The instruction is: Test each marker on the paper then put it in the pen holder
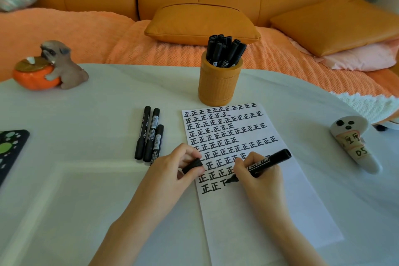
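My right hand (258, 176) grips an uncapped black marker (271, 161), its tip touching the white paper (259, 211) beside the lowest row of black characters. My left hand (177, 168) rests at the paper's left edge and pinches the marker's black cap (193, 165). Three capped black markers (149, 134) lie side by side on the table, left of the paper. The orange pen holder (219, 84) stands just beyond the paper's top edge, with several black markers (224, 51) upright in it.
A dog figurine hugging an orange pot (50, 67) stands at the table's far left. A dark pad with green spots (9, 150) lies at the left edge. A white ghost-shaped object (354, 140) lies at the right. An orange sofa with cushions (200, 25) runs behind the white table (86, 179).
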A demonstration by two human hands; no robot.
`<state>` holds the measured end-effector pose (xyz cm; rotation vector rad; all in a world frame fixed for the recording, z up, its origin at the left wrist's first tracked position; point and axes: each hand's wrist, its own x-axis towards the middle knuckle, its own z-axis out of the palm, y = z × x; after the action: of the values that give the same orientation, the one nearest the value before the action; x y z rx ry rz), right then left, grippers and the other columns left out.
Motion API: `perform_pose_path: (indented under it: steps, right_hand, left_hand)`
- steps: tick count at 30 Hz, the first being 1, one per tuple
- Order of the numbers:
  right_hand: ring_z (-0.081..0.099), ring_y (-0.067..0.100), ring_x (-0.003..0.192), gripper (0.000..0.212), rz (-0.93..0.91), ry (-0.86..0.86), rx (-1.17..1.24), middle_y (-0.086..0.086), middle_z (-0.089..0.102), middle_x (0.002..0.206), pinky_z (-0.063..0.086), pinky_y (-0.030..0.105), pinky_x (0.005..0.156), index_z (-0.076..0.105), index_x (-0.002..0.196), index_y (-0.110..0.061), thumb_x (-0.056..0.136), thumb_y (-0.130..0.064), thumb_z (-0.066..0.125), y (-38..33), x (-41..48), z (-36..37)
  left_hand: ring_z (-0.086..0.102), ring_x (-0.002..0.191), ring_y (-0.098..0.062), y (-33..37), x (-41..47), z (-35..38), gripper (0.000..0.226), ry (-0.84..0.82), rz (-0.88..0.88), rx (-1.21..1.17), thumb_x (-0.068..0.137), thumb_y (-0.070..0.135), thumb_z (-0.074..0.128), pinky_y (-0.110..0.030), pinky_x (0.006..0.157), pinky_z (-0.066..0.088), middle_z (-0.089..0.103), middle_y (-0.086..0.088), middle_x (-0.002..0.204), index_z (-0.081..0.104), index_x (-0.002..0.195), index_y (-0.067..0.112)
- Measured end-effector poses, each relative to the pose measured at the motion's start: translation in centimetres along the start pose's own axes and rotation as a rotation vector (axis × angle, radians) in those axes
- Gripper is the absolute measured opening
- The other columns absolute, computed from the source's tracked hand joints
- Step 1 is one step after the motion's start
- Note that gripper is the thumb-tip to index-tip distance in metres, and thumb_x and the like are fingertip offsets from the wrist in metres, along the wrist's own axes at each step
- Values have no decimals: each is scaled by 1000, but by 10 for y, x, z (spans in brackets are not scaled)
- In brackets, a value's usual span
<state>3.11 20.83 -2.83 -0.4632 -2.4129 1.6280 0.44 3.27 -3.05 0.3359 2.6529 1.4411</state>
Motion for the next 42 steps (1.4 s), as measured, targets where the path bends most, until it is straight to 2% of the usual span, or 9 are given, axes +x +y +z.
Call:
perform_pose_path:
  steps: [7, 8, 11, 15, 28, 33, 36, 42]
  right_hand:
    - [32, 4, 41, 33, 16, -12, 54, -7, 45, 43, 24, 12, 42, 52, 62, 7, 86, -13, 63, 2, 0, -1]
    - [32, 4, 42, 34, 14, -20, 58, -6, 46, 43, 25, 12, 42, 52, 62, 7, 86, -14, 64, 1, 0, -1]
    - [31, 6, 46, 35, 1, -30, 60, 16, 49, 52, 25, 15, 44, 54, 64, 7, 85, -17, 65, 0, -1, 1]
    - [31, 8, 49, 36, 6, -42, 31, 25, 54, 61, 24, 18, 45, 54, 65, 7, 85, -21, 65, 0, -1, 1]
    - [30, 7, 49, 31, 13, -67, -38, 32, 56, 70, 25, 18, 44, 47, 67, 11, 82, -12, 62, 2, 0, 1]
    - [28, 7, 49, 31, 14, -56, -21, 32, 52, 66, 23, 18, 44, 47, 67, 12, 82, -12, 62, 0, -1, -1]
    - [28, 8, 49, 32, 12, -59, -16, 32, 49, 65, 22, 18, 44, 48, 68, 12, 83, -13, 62, -1, -2, -1]
    - [29, 9, 50, 35, 16, -79, -35, 32, 56, 72, 24, 19, 45, 48, 69, 10, 82, -19, 62, 2, -1, 1]
  left_hand:
    - [64, 83, 1, -1, 0, 0, 19, 4, -2, -2, 79, 31, 70, -23, 78, 52, 67, 22, 92, 55, 87, 39]
    - [65, 83, 1, 0, 0, 0, 19, 2, -1, -2, 79, 31, 70, -23, 79, 52, 67, 22, 92, 55, 88, 39]
    - [64, 83, 2, 0, 0, 0, 20, 0, 1, 2, 80, 31, 70, -24, 79, 52, 67, 22, 93, 54, 87, 40]
    - [65, 82, -1, 0, 0, -1, 19, -2, -3, 4, 80, 32, 70, -25, 79, 52, 67, 22, 92, 54, 87, 41]
    - [64, 84, 2, -1, 1, 0, 19, 0, 3, -3, 80, 30, 70, -27, 79, 53, 67, 22, 92, 56, 89, 38]
    - [64, 84, 2, -1, 0, 0, 21, 0, 7, -22, 80, 28, 71, -26, 80, 53, 68, 23, 91, 55, 87, 40]
    - [64, 84, 3, -1, 0, 0, 20, 2, 9, -15, 80, 30, 71, -23, 79, 52, 67, 24, 89, 56, 86, 41]
    - [64, 83, 2, -1, 0, 0, 19, 2, 10, 1, 79, 32, 70, -20, 78, 51, 67, 24, 91, 56, 88, 40]
